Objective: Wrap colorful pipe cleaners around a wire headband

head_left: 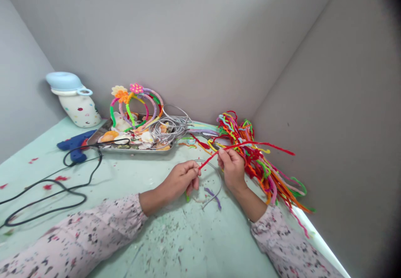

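Note:
A red pipe cleaner (250,143) stretches between my hands, its free end reaching far to the right. My left hand (184,177) is closed on its left end. Pinching it further along is my right hand (232,167). A thin grey wire hoop (220,182) curves between the hands; whether my left fingers also hold it I cannot tell. Below the hoop's curve lies a short purple pipe cleaner piece (214,197). A green tip (187,197) shows under my left hand. Just beyond my right hand is a pile of colourful pipe cleaners (269,173).
A metal tray (147,151) holds shells, a coil of grey wire (172,127) and fuzzy headbands (128,113) with flowers. To its left are a blue glue gun (77,144) with a black cord (86,194) and a white bottle (79,108). Grey walls enclose the table.

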Tool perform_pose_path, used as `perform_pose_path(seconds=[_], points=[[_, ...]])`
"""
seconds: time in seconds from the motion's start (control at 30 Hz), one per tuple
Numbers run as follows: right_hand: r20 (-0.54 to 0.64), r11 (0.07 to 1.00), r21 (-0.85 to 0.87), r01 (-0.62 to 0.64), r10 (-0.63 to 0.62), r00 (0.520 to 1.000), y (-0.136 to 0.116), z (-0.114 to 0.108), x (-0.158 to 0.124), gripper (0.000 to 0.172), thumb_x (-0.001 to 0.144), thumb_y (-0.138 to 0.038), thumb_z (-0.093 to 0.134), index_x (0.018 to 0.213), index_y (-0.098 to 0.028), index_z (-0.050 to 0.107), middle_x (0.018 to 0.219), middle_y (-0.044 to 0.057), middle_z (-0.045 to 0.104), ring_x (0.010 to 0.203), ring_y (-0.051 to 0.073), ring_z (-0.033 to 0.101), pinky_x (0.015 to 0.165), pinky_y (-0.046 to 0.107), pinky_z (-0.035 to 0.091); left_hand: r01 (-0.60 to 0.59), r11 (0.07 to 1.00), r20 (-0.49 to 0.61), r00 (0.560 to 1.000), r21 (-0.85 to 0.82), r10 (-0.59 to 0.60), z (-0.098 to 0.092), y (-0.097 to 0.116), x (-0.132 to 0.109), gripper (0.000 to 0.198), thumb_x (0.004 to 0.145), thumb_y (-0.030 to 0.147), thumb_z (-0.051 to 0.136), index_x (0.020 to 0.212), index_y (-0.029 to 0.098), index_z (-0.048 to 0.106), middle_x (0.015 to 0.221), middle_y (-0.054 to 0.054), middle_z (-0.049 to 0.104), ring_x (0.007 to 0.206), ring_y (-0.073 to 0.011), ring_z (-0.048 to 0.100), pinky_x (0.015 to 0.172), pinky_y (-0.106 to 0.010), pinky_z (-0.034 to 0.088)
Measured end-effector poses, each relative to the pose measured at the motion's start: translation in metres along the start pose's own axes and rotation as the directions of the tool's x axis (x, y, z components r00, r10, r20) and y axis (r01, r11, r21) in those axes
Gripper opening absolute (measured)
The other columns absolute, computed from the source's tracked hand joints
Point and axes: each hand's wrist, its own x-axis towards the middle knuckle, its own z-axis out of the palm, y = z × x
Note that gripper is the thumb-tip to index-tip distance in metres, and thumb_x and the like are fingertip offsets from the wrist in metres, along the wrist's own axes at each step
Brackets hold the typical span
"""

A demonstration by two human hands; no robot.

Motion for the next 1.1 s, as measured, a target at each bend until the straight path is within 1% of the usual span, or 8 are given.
perform_pose_path(seconds=[0.23,0.53,0.7,0.97,1.1], points=[[-0.016,1.000,-0.012,0.000,-0.001,1.000,0.0024,-0.0005,0.0003,0.031,0.085,-0.040,0.058,0.063,-0.019,0.051,0.053,-0.005,0.048,0.050,0.010,0.043,0.053,0.025,0.035,0.007,1.000,0.002,1.000,0.006,-0.007,0.0007,0.0017,-0.0001,0.015,0.086,0.029,0.042,0.079,0.018,0.048,0.053,0.004,0.058,0.033,-0.0049,0.042,0.035,-0.015,0.029],[-0.028,1.000,-0.018,-0.001,0.001,1.000,-0.0007,-0.0001,-0.0007,0.030,0.085,-0.038,0.057,0.062,-0.019,0.050,0.053,-0.005,0.048,0.051,0.010,0.042,0.052,0.025,0.034,0.003,1.000,0.009,1.000,0.020,-0.003,0.0001,0.0012,0.0005,0.014,0.087,0.029,0.042,0.079,0.018,0.048,0.054,0.003,0.058,0.034,-0.0047,0.043,0.035,-0.015,0.030],[-0.036,1.000,-0.022,-0.004,0.003,0.999,-0.0020,0.0004,-0.0009,0.030,0.085,-0.037,0.057,0.062,-0.019,0.050,0.053,-0.005,0.047,0.050,0.010,0.042,0.052,0.025,0.034,0.001,1.000,0.003,1.000,0.023,-0.001,0.0014,0.0019,-0.0001,0.012,0.086,0.026,0.041,0.079,0.018,0.048,0.054,0.004,0.058,0.034,-0.0051,0.045,0.035,-0.015,0.031],[-0.047,1.000,-0.008,-0.002,0.001,0.999,-0.0017,0.0004,-0.0010,0.030,0.085,-0.037,0.057,0.062,-0.020,0.049,0.054,-0.006,0.047,0.051,0.010,0.042,0.052,0.025,0.034,-0.016,0.999,-0.010,1.000,0.035,0.016,0.0017,0.0025,-0.0002,0.012,0.086,0.028,0.042,0.080,0.019,0.047,0.056,0.003,0.059,0.035,-0.0056,0.047,0.035,-0.015,0.033],[-0.047,1.000,-0.015,0.004,-0.004,0.999,-0.0017,0.0003,-0.0009,0.029,0.085,-0.036,0.056,0.062,-0.020,0.049,0.054,-0.005,0.047,0.051,0.010,0.042,0.052,0.025,0.034,-0.019,0.999,-0.023,1.000,0.041,0.020,0.0027,0.0033,-0.0010,0.012,0.086,0.027,0.041,0.079,0.019,0.047,0.056,0.004,0.059,0.035,-0.0051,0.047,0.035,-0.015,0.032]])
